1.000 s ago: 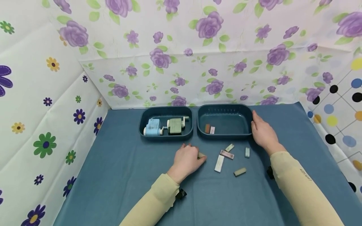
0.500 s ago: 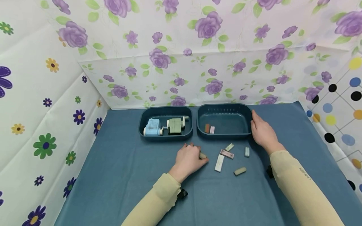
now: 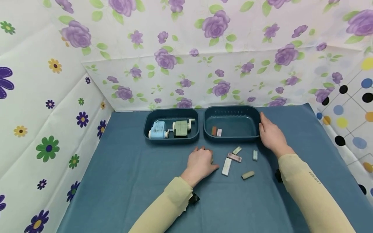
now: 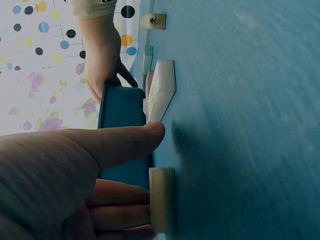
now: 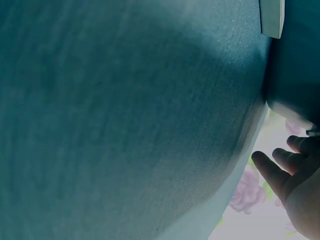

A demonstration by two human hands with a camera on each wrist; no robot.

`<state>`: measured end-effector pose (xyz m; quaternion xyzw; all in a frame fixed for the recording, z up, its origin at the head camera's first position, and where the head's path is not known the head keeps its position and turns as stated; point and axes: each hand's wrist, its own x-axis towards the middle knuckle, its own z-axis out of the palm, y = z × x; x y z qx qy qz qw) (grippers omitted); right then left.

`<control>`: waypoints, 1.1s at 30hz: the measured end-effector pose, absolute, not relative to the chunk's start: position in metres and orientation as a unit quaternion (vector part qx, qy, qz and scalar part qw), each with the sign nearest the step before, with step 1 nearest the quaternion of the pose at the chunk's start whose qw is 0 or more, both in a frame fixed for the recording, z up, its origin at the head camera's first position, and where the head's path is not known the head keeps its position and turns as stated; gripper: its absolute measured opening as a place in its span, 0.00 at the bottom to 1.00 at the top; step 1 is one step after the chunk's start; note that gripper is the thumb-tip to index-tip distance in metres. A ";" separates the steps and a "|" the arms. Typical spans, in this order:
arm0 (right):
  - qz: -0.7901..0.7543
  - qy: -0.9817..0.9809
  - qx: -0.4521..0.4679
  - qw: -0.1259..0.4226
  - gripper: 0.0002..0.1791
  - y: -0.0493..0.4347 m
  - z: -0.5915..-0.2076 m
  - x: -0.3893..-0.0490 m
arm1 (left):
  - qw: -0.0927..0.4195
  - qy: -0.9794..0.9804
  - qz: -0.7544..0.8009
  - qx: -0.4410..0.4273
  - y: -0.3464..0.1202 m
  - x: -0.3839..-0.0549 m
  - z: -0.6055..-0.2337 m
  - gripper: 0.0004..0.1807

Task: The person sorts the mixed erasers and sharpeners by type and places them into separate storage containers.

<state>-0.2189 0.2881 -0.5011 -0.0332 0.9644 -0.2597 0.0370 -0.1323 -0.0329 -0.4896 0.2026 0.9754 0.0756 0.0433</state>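
Observation:
My left hand (image 3: 199, 163) is low over the cloth, its thumb extended and apart from the other fingers. In the left wrist view, its fingers touch the side of an olive-beige eraser (image 4: 163, 200); the hand mostly hides this eraser in the head view. My right hand (image 3: 272, 134) rests against the right end of the right dark blue tray (image 3: 233, 139), fingers extended. A brown eraser (image 3: 214, 131) and a pinkish one lie in that tray. Between the hands are a long white eraser (image 3: 226, 166), a pinkish-brown eraser (image 3: 234, 157) and a small pale green eraser (image 3: 237, 150).
A second dark blue tray (image 3: 172, 141) stands to the left, holding a blue crank pencil sharpener (image 3: 158, 130) and a green one (image 3: 180, 128). A pale teal eraser (image 3: 254, 155) and an olive roll-shaped eraser (image 3: 248, 175) lie farther right. Patterned cloth walls enclose the table.
My left hand has slid right toward the white eraser, and the olive-beige eraser has moved along with it. My right hand has stayed at the tray's end.

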 end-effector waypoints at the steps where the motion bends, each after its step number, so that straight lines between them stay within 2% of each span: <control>1: -0.260 0.964 -0.033 0.037 0.35 0.288 -0.501 -0.220 | 0.043 0.976 0.077 0.199 -0.034 -0.132 -0.489 0.20; 5: -0.256 0.965 -0.034 0.034 0.35 0.289 -0.502 -0.220 | 0.037 0.978 0.081 0.190 -0.038 -0.133 -0.490 0.18; 21: -0.258 0.965 -0.037 0.036 0.35 0.288 -0.502 -0.221 | 0.028 0.986 0.075 0.149 -0.049 -0.135 -0.491 0.25; 27: -0.257 0.965 -0.035 0.035 0.35 0.289 -0.503 -0.221 | 0.027 0.989 0.057 0.134 -0.050 -0.134 -0.491 0.31; 33: -0.260 0.964 -0.033 0.039 0.35 0.288 -0.503 -0.221 | 0.022 0.990 0.057 0.131 -0.050 -0.134 -0.492 0.25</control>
